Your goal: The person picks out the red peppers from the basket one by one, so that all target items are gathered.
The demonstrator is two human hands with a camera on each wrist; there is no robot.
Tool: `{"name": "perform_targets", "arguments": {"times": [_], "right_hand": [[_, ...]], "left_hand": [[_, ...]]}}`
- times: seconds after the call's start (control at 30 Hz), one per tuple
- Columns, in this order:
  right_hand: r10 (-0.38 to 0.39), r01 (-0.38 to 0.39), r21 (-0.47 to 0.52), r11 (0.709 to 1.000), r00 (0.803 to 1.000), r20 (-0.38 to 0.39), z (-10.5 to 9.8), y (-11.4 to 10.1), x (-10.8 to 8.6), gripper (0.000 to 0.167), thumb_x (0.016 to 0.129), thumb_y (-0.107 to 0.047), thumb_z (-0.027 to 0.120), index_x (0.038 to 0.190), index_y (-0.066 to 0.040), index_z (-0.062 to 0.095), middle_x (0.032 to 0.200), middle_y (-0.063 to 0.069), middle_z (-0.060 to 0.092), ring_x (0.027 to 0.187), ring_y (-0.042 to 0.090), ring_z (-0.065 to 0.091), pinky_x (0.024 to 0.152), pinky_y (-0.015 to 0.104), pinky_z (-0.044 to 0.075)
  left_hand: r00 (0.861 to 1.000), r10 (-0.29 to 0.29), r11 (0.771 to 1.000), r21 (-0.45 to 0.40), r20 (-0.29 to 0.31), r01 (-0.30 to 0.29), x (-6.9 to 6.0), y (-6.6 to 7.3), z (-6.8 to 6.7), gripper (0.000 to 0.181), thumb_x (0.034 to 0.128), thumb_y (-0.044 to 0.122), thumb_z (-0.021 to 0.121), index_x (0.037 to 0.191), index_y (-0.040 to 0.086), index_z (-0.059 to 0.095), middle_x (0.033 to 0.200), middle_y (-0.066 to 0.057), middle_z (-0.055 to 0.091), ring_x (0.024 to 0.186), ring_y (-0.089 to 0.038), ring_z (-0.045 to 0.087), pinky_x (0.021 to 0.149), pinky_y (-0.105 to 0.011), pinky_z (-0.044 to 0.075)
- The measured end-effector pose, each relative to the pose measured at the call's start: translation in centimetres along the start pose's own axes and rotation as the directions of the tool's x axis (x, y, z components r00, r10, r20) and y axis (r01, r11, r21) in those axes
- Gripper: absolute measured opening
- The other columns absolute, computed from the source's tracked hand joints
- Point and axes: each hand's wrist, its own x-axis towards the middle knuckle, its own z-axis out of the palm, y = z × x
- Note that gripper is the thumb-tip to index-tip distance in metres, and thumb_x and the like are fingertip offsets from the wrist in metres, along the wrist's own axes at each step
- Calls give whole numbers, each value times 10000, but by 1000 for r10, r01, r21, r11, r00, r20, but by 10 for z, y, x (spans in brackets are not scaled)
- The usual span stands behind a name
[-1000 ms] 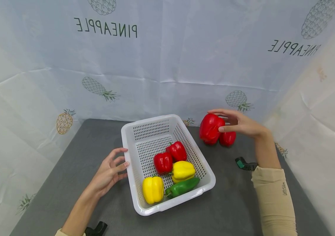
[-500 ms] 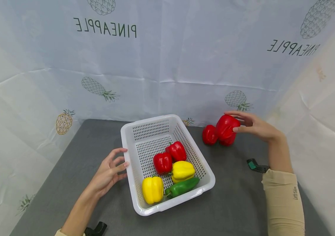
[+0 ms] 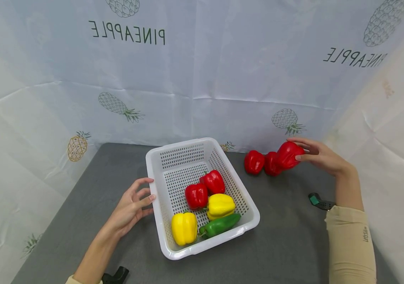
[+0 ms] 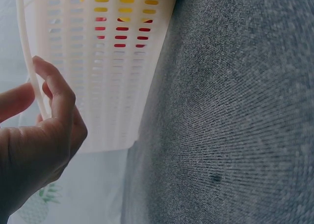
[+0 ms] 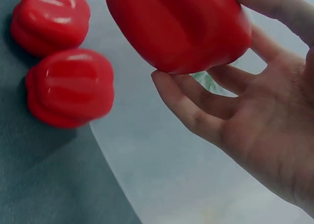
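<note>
In the head view my right hand holds a red bell pepper between thumb and fingers, at the back right of the table. The right wrist view shows this bell pepper raised above the table. Just left of it lie two more red bell peppers, side by side. My left hand pinches the left rim of a white perforated basket; the left wrist view has the thumb and fingers on either side of that rim. Inside the basket are two red peppers, two yellow peppers and a long green pepper.
The dark grey table ends at a pale pineapple-print cloth hanging behind and at the sides. A black strap-on device shows at each wrist, the right one with a green patch.
My right hand has moved right with the red bell pepper, uncovering the two red peppers on the table and coming slightly lower. The left hand and the basket have stayed put.
</note>
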Motion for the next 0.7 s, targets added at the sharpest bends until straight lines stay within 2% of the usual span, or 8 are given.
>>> {"name": "perform_targets", "arguments": {"times": [0.1, 0.3, 0.4, 0.53, 0.7], "right_hand": [[19, -19, 6, 1000, 1000, -4, -3, 6, -4, 608, 1031, -4, 601, 1616, -103, 469, 1502, -143, 578, 1278, 54, 617, 910, 280, 644], [103, -103, -13, 995, 995, -19, -8, 20, -12, 606, 1051, -94, 617, 1631, -87, 439, 1471, -203, 565, 1247, 27, 622, 915, 266, 636], [135, -135, -19, 991, 991, -20, -12, 28, -16, 601, 1055, -120, 616, 1632, -124, 448, 1454, -218, 560, 1227, 23, 626, 917, 262, 632], [168, -168, 11, 986, 985, -25, -16, 38, -20, 589, 1063, -130, 605, 1631, -144, 453, 1428, -232, 590, 1190, 26, 646, 910, 271, 632], [205, -203, 62, 977, 978, -37, -17, 49, -23, 558, 1085, -134, 579, 1627, -104, 451, 1355, -231, 668, 1114, 49, 689, 897, 284, 637]], "left_hand": [[1000, -2, 1000, 0, -2, 2, 0, 1, 1, 635, 1042, 68, 695, 1560, 138, 334, 1324, -73, 623, 1147, -188, 681, 912, -368, 657], [1000, -5, 1000, -1, 1, 5, -1, 2, 1, 624, 1044, 77, 698, 1552, 151, 343, 1304, -49, 628, 1144, -182, 677, 906, -356, 655], [1000, -6, 1000, 0, 4, 6, -1, 3, 1, 620, 1047, 85, 698, 1552, 156, 347, 1302, -42, 630, 1146, -182, 674, 904, -352, 653], [1000, -13, 1000, 3, -3, 13, -1, 3, 2, 628, 1044, 84, 700, 1557, 148, 345, 1299, -44, 634, 1148, -185, 676, 906, -360, 652], [1000, -14, 1000, 5, -5, 14, -1, 2, 1, 636, 1047, 84, 696, 1567, 143, 334, 1318, -58, 628, 1157, -184, 678, 913, -372, 654]]}}
